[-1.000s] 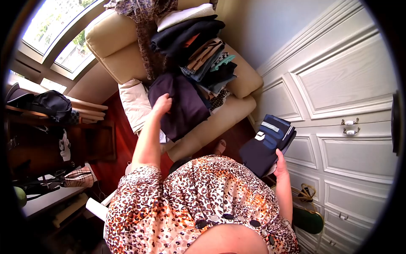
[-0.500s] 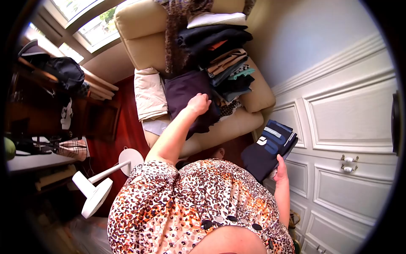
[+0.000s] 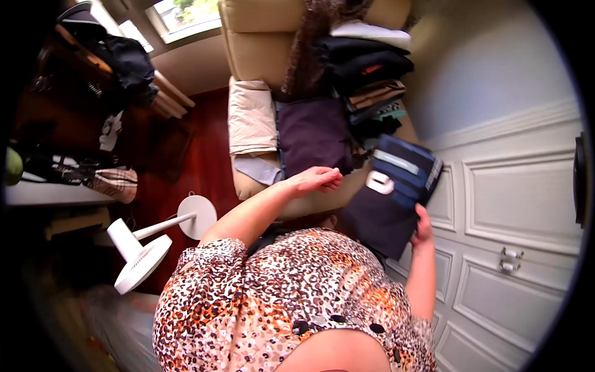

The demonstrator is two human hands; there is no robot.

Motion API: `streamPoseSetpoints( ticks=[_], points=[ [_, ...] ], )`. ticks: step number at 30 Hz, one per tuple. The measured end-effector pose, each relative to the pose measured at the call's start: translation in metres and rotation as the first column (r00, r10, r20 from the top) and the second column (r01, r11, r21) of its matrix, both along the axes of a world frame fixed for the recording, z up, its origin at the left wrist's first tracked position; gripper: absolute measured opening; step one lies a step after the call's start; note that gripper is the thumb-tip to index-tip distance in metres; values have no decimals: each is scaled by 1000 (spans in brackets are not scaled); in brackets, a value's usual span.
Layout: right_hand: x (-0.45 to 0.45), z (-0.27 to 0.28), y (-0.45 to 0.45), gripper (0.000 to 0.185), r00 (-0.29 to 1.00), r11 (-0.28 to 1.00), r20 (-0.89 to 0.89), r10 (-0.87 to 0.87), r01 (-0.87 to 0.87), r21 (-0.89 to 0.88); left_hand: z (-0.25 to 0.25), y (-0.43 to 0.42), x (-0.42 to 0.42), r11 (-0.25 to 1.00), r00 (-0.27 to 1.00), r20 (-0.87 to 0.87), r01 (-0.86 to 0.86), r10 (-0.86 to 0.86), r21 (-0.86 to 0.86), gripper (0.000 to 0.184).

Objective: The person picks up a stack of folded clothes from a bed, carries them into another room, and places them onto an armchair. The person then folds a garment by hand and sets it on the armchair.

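Note:
My right hand (image 3: 423, 227) grips a folded dark navy garment (image 3: 392, 195) by its lower right edge, held up off the sofa. Blue bands, a pale strip and a white mark show on it. Loosely curled, my left hand (image 3: 317, 180) hovers in front of the sofa with nothing visible in its fingers. Beyond that hand lies a folded dark purple cloth (image 3: 315, 133) on the sofa seat. Left of it are a folded cream cloth (image 3: 252, 118) and a grey cloth (image 3: 259, 170). A stack of folded clothes (image 3: 375, 99) stands to its right, partly hidden by the held garment.
The beige sofa (image 3: 255, 56) stands ahead, a brown fuzzy throw (image 3: 307, 53) over its back. White panelled drawers (image 3: 520, 192) line the right side. A white fan (image 3: 144, 260) is at lower left. Dark furniture with a black bag (image 3: 127, 62) is at far left.
My left hand has come off the purple cloth and back toward my body, leaving it on the seat. My right hand keeps the navy garment, now raised slightly. The view has shifted.

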State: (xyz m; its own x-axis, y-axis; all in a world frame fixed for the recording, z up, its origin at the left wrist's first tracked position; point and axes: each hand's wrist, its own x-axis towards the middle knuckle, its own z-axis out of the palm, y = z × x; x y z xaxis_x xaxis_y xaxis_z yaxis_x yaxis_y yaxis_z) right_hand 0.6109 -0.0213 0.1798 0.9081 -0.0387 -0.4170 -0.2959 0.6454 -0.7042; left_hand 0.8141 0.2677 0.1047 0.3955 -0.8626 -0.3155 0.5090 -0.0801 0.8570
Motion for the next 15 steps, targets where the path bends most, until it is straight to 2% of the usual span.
streamPoseSetpoints(
  ticks=[2,3,4,6,7,8,10,11,12,14,15],
  points=[
    [28,-5,2,51,996,995,-48,80,-78,60,6,-15,-15,953,908,-383,54,-172,-299,68],
    [42,-6,7,50,994,988,-23,111,-107,110,1,-22,-22,937,879,-453,-24,-146,-349,80],
    [50,-5,9,50,987,973,4,163,-161,163,13,-27,-26,915,815,-550,-62,-184,-399,84],
    [60,-13,9,53,983,963,-28,184,-174,208,30,-31,-24,899,827,-523,-51,-207,-436,82],
    [64,-11,14,57,979,965,-53,197,-184,184,38,-32,-22,927,881,-459,-71,-116,-369,71],
    [66,-6,20,62,975,967,-79,209,-195,161,35,-34,-23,926,881,-459,-74,-113,-371,71],
    [61,-13,20,67,962,965,-111,251,-240,106,27,-35,-24,963,960,-277,-47,-30,-265,59],
    [60,-17,22,73,948,957,-135,289,-284,56,26,-32,-26,967,960,-279,-73,2,-243,51],
    [59,-19,25,73,948,956,-127,293,-288,58,16,-29,-27,984,970,-236,-99,63,-146,49],
    [59,-22,30,79,900,904,-179,398,-418,-92,10,-19,-29,981,951,-296,-139,95,-133,48],
    [60,-20,34,74,875,875,-175,451,-472,-105,10,-12,-33,979,947,-294,-166,126,-116,49]
  ],
)
